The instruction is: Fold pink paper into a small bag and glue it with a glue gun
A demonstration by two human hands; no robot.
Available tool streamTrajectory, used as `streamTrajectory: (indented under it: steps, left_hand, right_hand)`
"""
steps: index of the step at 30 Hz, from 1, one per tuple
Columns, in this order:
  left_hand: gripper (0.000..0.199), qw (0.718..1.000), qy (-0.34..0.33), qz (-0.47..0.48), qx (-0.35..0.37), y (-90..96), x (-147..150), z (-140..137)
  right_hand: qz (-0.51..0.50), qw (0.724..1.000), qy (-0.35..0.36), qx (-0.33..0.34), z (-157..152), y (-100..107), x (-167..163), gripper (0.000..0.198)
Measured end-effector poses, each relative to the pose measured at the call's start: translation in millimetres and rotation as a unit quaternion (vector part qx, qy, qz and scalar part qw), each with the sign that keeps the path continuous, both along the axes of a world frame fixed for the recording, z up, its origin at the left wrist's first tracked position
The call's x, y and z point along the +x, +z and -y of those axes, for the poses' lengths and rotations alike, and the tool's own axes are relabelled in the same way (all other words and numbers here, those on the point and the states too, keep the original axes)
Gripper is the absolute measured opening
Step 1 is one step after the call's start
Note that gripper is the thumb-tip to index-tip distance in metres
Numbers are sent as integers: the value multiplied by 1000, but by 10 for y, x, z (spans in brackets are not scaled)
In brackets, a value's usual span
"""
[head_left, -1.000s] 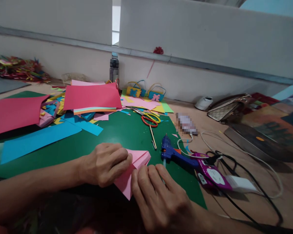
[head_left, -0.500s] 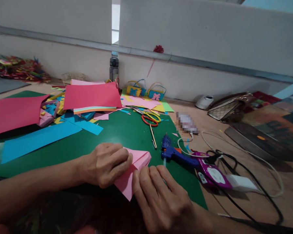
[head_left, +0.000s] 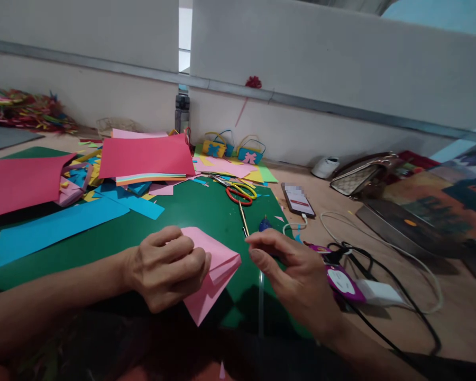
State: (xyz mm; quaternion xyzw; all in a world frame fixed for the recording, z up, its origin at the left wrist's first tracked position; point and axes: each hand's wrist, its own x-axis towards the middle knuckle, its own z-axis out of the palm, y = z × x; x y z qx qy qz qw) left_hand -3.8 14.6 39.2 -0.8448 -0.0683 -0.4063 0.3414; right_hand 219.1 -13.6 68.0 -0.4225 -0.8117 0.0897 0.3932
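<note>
My left hand [head_left: 172,267] is closed on a folded piece of pink paper [head_left: 218,254] above the front of the green mat [head_left: 182,206]. A pocket-like fold shows at the paper's right corner. My right hand [head_left: 297,280] is off the paper, thumb and fingers apart, over a blue glue gun [head_left: 265,223]. Most of the gun is hidden behind that hand; only its nozzle end and the clear glue stick [head_left: 261,301] show. I cannot see the hand touching it. Past the fingertips lie a gold pen [head_left: 243,218] and scissors with red and yellow handles [head_left: 240,194].
Red sheets [head_left: 146,156], blue paper strips [head_left: 63,227] and scraps cover the left and back. Small paper bags [head_left: 250,154] stand at the wall. At right are a phone [head_left: 299,202], a purple power strip [head_left: 343,283], black and white cables, and a handbag [head_left: 353,177].
My right hand has let go of the pink paper, moved right and up, and opened over the glue gun. The left hand still holds the paper. A small pink scrap shows below the mat.
</note>
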Motion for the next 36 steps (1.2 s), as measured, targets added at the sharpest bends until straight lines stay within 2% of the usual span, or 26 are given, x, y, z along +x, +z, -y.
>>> streamTrajectory:
  steps: [2, 4, 7, 10, 16, 20, 23, 26, 31, 33, 34, 36]
  left_hand:
    - [8, 1000, 3, 29, -5, -10, -1, -18]
    - [11, 998, 13, 51, -36, -24, -12, -46]
    - [13, 989, 2, 76, -127, -47, -26, -81]
    - [17, 976, -41, 79, -198, -65, -15, -76]
    - [15, 971, -62, 47, -224, -69, 15, -25]
    - [16, 972, -70, 43, -221, -35, 14, -65]
    - [15, 964, -60, 66, -250, -7, 14, -106]
    - [10, 968, -21, 93, -233, -4, 17, -117]
    - [12, 981, 32, 124, -147, -58, 16, -115]
    - [13, 984, 67, 125, -110, -75, 9, -136]
    - [13, 984, 87, 125, -92, -79, 4, -149]
    - [13, 982, 127, 128, -54, -75, -3, -177]
  right_hand:
    - [-11, 999, 11, -48, -69, -45, -3, 8]
    - [-22, 998, 21, -58, -127, -88, -16, 9]
    - [-41, 996, 37, -64, -213, -92, -46, 8]
    - [-40, 990, 74, -111, -304, -38, -100, 7]
    - [-10, 977, 123, -173, -371, 33, -237, 9]
    - [-7, 973, 166, -162, -335, 5, -258, 9]
    - [-22, 980, 168, -102, -315, -29, -246, 5]
    - [-30, 990, 136, -19, -319, -65, -222, 8]
    - [-65, 991, 82, 87, -264, -84, -158, 12]
    - [-98, 990, 63, 75, -149, -73, -160, 14]
    - [-110, 991, 67, 46, -71, -73, -178, 13]
    - [-128, 982, 117, -70, 101, -97, -246, 16]
